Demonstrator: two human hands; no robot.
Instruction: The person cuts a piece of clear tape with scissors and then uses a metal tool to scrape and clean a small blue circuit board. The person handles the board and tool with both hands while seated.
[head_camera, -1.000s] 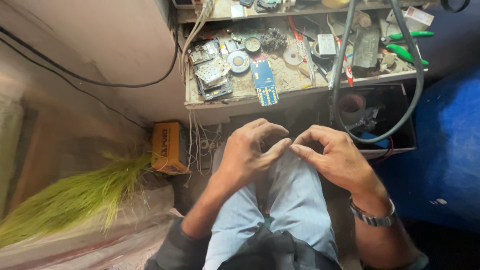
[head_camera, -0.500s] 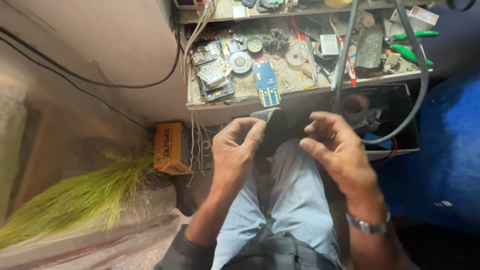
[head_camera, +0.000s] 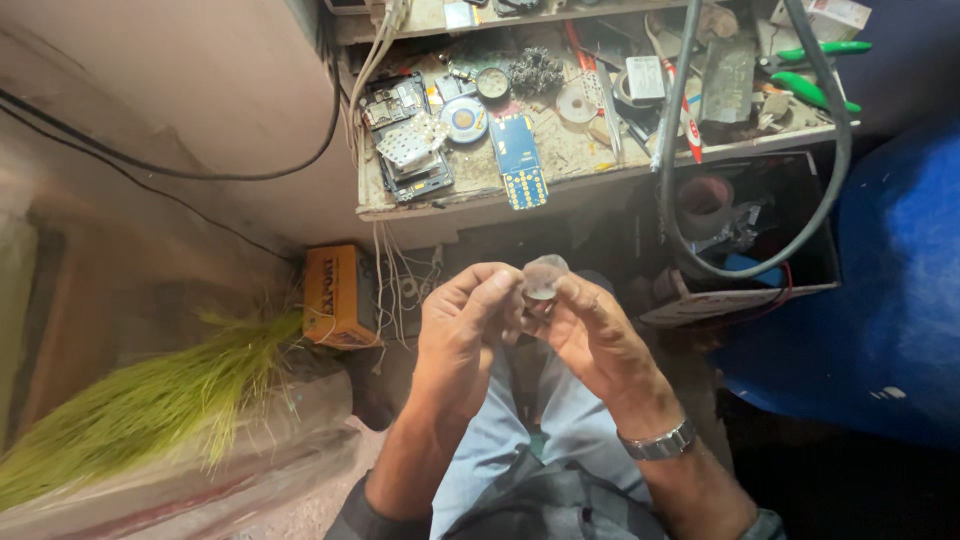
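My left hand (head_camera: 462, 335) and my right hand (head_camera: 592, 338) meet in front of me above my lap. Between their fingertips they pinch a small clear plastic piece (head_camera: 543, 276), rounded and see-through. Both thumbs and forefingers close on it from either side. A metal watch (head_camera: 660, 443) sits on my right wrist. My knees in light blue trousers (head_camera: 520, 440) show below the hands.
A cluttered workbench (head_camera: 470, 195) stands ahead with a blue keypad board (head_camera: 521, 161), opened phones (head_camera: 405, 130), a solder reel (head_camera: 465, 120), green-handled pliers (head_camera: 815, 70). A grey hose (head_camera: 672, 130) loops down by an open drawer (head_camera: 760, 240). An orange box (head_camera: 335, 295) and green broom (head_camera: 140, 410) lie left.
My hands have come together again after being apart, and now hold the small clear piece between them. The view has shifted closer to the bench.
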